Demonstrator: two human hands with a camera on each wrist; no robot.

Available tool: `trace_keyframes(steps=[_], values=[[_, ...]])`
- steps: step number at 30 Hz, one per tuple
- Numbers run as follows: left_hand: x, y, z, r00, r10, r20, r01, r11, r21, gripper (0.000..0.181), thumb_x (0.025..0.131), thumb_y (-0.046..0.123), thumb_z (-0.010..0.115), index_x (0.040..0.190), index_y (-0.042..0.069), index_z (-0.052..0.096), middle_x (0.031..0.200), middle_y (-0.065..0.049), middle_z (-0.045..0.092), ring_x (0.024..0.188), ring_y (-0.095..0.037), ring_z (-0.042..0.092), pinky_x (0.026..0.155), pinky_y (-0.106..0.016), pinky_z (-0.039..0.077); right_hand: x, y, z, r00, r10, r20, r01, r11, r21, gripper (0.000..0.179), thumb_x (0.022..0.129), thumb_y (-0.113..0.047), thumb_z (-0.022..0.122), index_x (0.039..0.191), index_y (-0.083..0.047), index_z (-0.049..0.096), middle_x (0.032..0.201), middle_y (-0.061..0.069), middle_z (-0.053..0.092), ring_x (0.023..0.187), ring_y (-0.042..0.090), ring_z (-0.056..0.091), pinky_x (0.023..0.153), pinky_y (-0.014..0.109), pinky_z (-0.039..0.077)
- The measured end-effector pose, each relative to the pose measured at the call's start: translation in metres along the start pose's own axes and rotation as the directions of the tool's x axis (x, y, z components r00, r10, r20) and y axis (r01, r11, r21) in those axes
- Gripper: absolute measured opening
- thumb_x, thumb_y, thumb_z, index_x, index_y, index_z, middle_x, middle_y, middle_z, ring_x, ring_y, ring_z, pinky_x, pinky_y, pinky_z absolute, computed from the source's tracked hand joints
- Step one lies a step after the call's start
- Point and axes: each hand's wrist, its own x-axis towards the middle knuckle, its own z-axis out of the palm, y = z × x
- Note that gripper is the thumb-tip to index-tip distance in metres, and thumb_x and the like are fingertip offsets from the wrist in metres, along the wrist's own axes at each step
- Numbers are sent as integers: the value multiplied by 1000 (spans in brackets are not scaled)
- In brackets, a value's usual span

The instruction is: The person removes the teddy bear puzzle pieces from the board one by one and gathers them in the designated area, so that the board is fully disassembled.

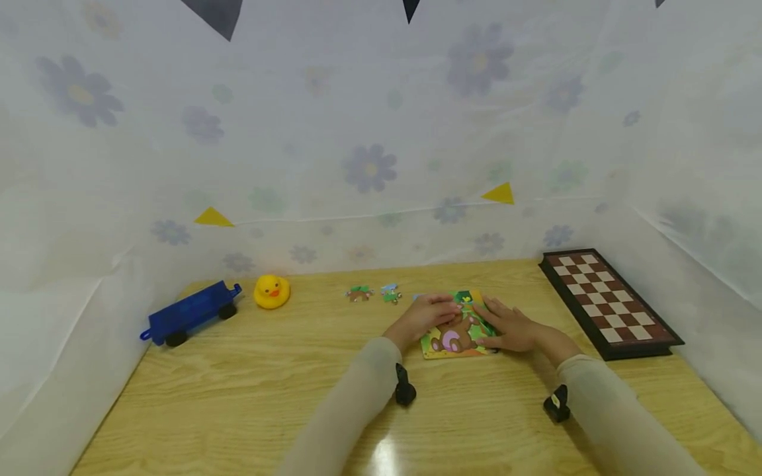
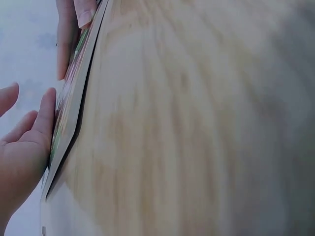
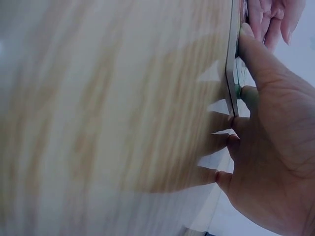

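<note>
Puzzle board: the bear-picture puzzle board [image 1: 455, 345] lies flat on the wooden table [image 1: 250, 396], right of the middle, under both hands.
Left hand: the left hand [image 1: 424, 318] reaches over the board's left side, fingers extended and resting on the picture; it grips nothing.
Right hand: the right hand [image 1: 513, 328] is spread wide at the board's right edge; in its wrist view the thumb and index finger touch the board, while the other fingertips meet the tabletop just beside it.
Loose pieces: a brown-and-green puzzle piece [image 1: 360, 295] and a blue-and-green puzzle piece [image 1: 391, 295] lie apart from the board, beyond it to the left.
Weight and stiffness: the board looks thin, light and fairly rigid, probably card; its pieces would likely bend or fray if forced.
Surface: the printed face seems smooth, so fingertips may skate, and the board could slide on the glossy table.
Where to hold: steady the board by its outer edges with flat fingers; pinch a loose piece by its opposite sides, not by a narrow tab.
Hidden part: the hands cover the upper left of the picture, so whether every piece there sits flush cannot be told.
</note>
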Motion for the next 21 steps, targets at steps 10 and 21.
trace_keyframes(steps=[10,21], values=[[7,-2,8,1000,-6,24,4,998,63,58,96,14,57,145,-3,32,146,-16,38,99,-16,63,86,-26,53,-1,-1,0,1000,-11,-14,11,1000,18,83,93,-47,55,150,1,17,152,32,5,138,50,6,101,75,6],[8,-4,6,999,-32,40,26,990,136,57,96,17,58,146,5,35,149,-7,36,119,-17,51,95,-31,46,-1,0,2,999,22,-34,-21,999,42,90,92,-49,56,149,6,12,151,32,8,138,49,8,103,72,8]])
